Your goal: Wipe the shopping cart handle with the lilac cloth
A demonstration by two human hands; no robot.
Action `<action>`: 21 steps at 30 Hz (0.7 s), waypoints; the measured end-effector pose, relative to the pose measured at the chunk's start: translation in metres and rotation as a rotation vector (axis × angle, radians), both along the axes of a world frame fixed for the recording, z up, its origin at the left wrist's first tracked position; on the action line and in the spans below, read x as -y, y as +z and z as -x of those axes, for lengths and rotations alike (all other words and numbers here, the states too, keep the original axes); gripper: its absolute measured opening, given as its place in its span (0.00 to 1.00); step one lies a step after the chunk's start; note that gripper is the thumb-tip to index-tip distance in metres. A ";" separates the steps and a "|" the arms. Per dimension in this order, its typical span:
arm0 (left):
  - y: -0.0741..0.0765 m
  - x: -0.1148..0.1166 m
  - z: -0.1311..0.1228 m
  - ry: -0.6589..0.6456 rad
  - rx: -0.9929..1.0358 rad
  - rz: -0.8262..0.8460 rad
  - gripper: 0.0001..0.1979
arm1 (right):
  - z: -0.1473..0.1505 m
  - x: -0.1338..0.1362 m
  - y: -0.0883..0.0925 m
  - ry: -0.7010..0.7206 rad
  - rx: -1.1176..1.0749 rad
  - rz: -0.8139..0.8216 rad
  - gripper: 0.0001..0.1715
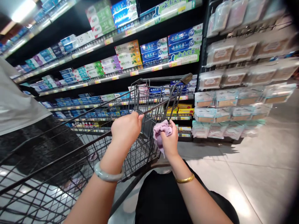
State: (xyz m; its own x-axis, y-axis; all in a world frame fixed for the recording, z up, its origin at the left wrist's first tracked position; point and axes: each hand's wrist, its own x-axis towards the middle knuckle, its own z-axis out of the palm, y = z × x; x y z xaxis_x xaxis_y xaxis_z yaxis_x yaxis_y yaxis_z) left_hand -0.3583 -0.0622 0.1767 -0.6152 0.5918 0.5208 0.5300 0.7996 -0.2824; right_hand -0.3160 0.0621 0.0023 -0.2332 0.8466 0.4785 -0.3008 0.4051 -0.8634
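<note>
A dark wire shopping cart (144,149) stands right in front of me, stretching off to the left. My left hand (126,129), with a pale bangle at the wrist, is closed around the cart's top side rail. In my right hand (170,141) is a crumpled light purple cloth (161,132), gripped between thumb and fingers beside the cart's outer wire side. The right wrist wears a gold bangle. Part of the cloth hangs below the hand. The cart's handle end (187,78) lies just beyond, near the shelves.
Shelves of boxed toothpaste (154,51) run along the far side. Packaged goods (220,77) hang on a rack at the right. A person in a light top and dark patterned skirt (39,152) stands left, beyond the cart. Grey tiled floor (252,165) spreads at right.
</note>
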 end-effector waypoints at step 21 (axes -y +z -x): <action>-0.002 0.002 -0.005 -0.035 0.052 -0.061 0.25 | 0.002 -0.008 0.069 -0.074 -0.210 -0.426 0.18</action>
